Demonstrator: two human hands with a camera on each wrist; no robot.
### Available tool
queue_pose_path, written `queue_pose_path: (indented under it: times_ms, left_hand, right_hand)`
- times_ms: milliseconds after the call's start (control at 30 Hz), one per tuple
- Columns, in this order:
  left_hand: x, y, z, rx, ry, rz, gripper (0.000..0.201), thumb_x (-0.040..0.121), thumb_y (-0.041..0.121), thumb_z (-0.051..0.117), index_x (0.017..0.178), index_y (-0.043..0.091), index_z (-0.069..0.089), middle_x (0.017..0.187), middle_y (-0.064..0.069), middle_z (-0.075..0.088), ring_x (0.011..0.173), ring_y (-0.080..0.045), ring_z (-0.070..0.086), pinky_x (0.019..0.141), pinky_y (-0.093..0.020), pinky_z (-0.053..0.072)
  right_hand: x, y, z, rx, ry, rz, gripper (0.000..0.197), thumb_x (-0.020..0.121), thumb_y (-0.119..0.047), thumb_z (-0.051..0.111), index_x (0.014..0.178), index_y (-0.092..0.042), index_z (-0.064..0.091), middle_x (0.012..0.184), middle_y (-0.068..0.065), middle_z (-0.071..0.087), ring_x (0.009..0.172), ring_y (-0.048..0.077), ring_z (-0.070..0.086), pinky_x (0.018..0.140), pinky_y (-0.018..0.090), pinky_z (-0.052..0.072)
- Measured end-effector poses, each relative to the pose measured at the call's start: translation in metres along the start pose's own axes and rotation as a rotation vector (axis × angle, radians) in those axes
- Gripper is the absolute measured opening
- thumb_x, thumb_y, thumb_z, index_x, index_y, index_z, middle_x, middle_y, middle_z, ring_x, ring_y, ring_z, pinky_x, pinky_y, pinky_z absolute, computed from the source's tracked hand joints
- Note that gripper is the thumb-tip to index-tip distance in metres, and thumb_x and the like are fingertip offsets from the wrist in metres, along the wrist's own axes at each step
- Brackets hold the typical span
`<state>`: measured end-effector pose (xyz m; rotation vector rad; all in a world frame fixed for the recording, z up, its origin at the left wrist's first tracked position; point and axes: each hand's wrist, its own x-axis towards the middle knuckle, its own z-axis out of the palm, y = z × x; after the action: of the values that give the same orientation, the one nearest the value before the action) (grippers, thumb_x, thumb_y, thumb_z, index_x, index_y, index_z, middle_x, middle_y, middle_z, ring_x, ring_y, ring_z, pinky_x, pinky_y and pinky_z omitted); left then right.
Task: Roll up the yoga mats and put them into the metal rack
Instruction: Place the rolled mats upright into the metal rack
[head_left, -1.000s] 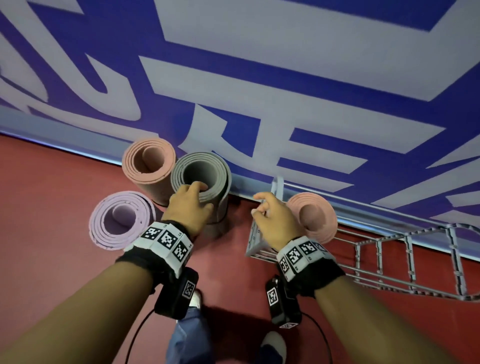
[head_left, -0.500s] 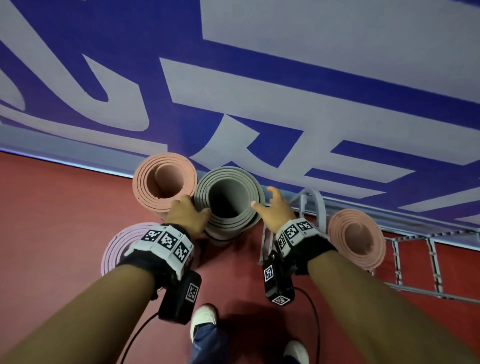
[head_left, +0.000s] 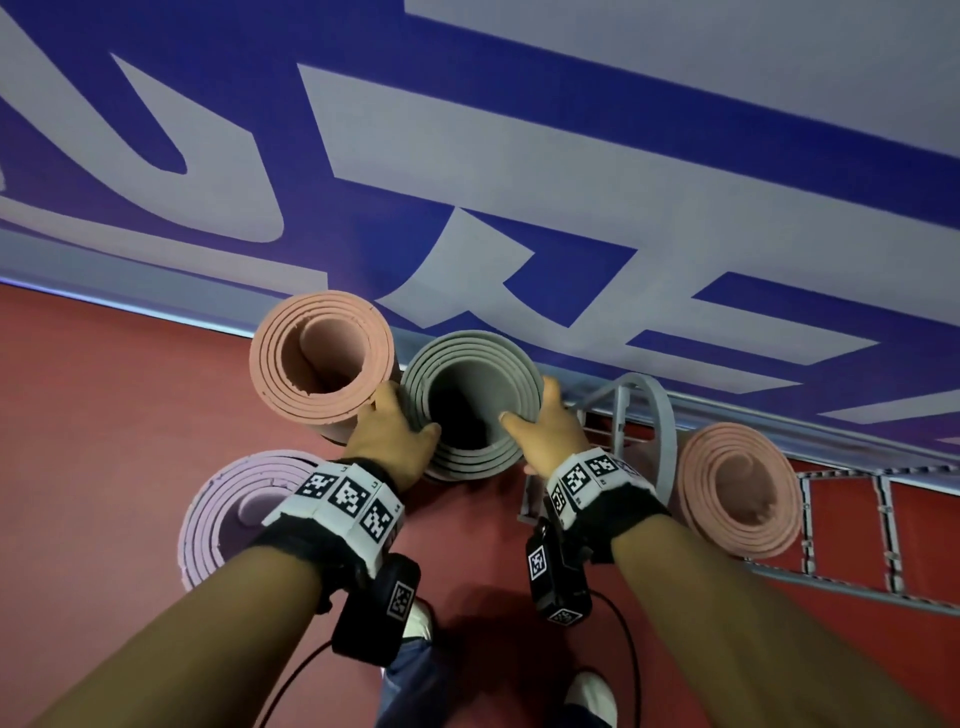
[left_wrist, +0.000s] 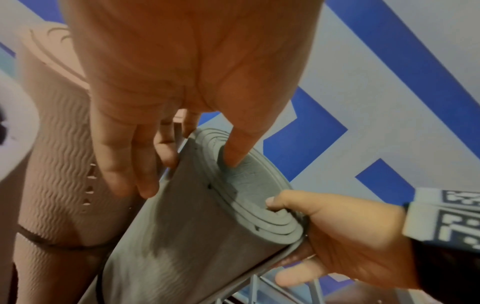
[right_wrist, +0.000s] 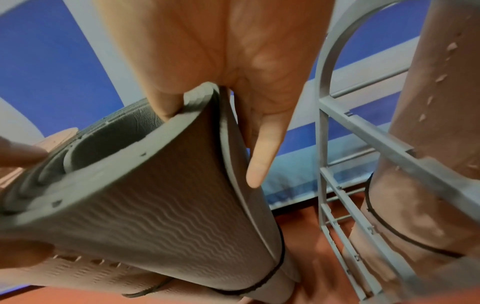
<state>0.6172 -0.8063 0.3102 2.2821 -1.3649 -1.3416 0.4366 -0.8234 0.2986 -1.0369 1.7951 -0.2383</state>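
Blue-and-white wall (head_left: 467, 156) above red floor (head_left: 104, 415). Beside the metal rack (head_left: 644, 415), upright rolled grey mat (head_left: 470, 364), gripped at its top rim by left hand (head_left: 392, 447) and right hand (head_left: 545, 436), thumbs inside.

The head camera is looking steeply down from above at the rolled grey foam yoga mat (head_left: 470, 402); both wrist cameras are viewing its upper rim close-up from opposite sides, angled upward
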Motion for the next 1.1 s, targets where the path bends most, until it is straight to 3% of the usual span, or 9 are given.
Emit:
queue_pose_path:
  times_ms: [100,233,400,533,633,733,833,967,1100]
  left_hand:
    - [-0.002,0.001,0.004,-0.012,0.016,-0.018,0.048,0.089,0.027,0.065,0.124,0.006,0.039,0.125,-0.019,0.056,0.115,-0.035,0.054,0.095,-0.037,0.042]
    - [-0.01,0.006,0.011,0.011,0.008,-0.078,0.053,0.093,0.029,0.062,0.126,0.002,0.031,0.123,-0.022,0.058,0.117,-0.037,0.054,0.092,-0.038,0.04]
    - [-0.016,0.012,0.013,0.055,-0.047,0.003,0.071,0.091,0.017,0.06,0.148,0.018,0.019,0.127,-0.021,0.057,0.117,-0.038,0.055,0.094,-0.036,0.041]
    - [-0.028,0.015,0.012,0.102,-0.064,0.026,0.07,0.091,0.016,0.059,0.15,0.019,0.021,0.128,-0.021,0.057,0.119,-0.038,0.053,0.095,-0.036,0.041]
    - [-0.041,0.013,0.013,0.093,-0.044,0.018,0.069,0.091,0.021,0.058,0.149,0.02,0.022,0.127,-0.021,0.058,0.118,-0.039,0.054,0.093,-0.038,0.042]
    - [-0.055,0.009,0.011,0.059,-0.034,0.03,0.066,0.09,0.031,0.059,0.146,0.026,0.026,0.127,-0.017,0.059,0.117,-0.037,0.054,0.095,-0.038,0.043]
    - [-0.077,0.008,0.006,0.046,-0.043,0.044,0.067,0.088,0.042,0.063,0.145,0.034,0.029,0.128,-0.013,0.058,0.116,-0.034,0.055,0.098,-0.04,0.046]
    - [-0.127,0.016,0.006,0.048,-0.103,0.042,0.073,0.086,0.028,0.067,0.147,0.034,0.026,0.125,-0.012,0.058,0.113,-0.034,0.057,0.091,-0.033,0.046]
    - [-0.187,0.028,0.01,0.103,-0.029,0.093,0.063,0.087,0.019,0.064,0.142,0.022,0.034,0.123,-0.019,0.059,0.11,-0.036,0.058,0.09,-0.036,0.047]
  right_hand:
    - [-0.003,0.006,-0.004,0.085,-0.048,0.055,0.064,0.091,-0.024,0.063,0.141,-0.036,0.026,0.116,0.003,0.049,0.09,0.021,0.056,0.074,0.049,0.06]
    - [-0.008,0.016,-0.004,0.103,-0.078,0.066,0.091,0.08,-0.027,0.079,0.146,-0.045,0.019,0.147,0.001,0.035,0.118,0.029,0.052,0.058,0.035,0.058]
    - [-0.007,0.023,0.001,0.006,-0.035,0.035,0.073,0.087,-0.017,0.064,0.146,-0.03,0.022,0.112,0.003,0.055,0.092,0.023,0.061,0.073,0.043,0.061]
    - [-0.022,0.031,-0.004,-0.076,-0.005,-0.018,0.066,0.09,-0.017,0.061,0.146,-0.023,0.026,0.111,0.004,0.061,0.084,0.017,0.059,0.062,0.02,0.045]
    - [-0.038,0.032,-0.011,-0.075,-0.003,-0.047,0.057,0.09,-0.015,0.06,0.14,-0.024,0.033,0.094,-0.004,0.058,0.077,0.011,0.058,0.058,0.018,0.046]
    - [-0.057,0.032,-0.02,-0.057,-0.002,-0.056,0.048,0.088,-0.015,0.059,0.13,-0.025,0.039,0.098,0.001,0.062,0.086,0.021,0.064,0.07,0.036,0.058]
    - [-0.082,0.036,-0.031,-0.115,0.004,-0.102,0.044,0.086,-0.019,0.06,0.126,-0.025,0.043,0.103,0.003,0.065,0.087,0.025,0.067,0.074,0.042,0.059]
    - [-0.122,0.045,-0.058,-0.273,-0.063,-0.175,0.04,0.088,-0.025,0.061,0.124,-0.022,0.042,0.097,0.001,0.06,0.081,0.019,0.06,0.061,0.024,0.048]
    - [-0.166,0.054,-0.084,-0.32,-0.107,-0.217,0.052,0.086,-0.027,0.062,0.132,-0.022,0.038,0.101,0.008,0.057,0.074,0.03,0.064,0.058,0.029,0.05]
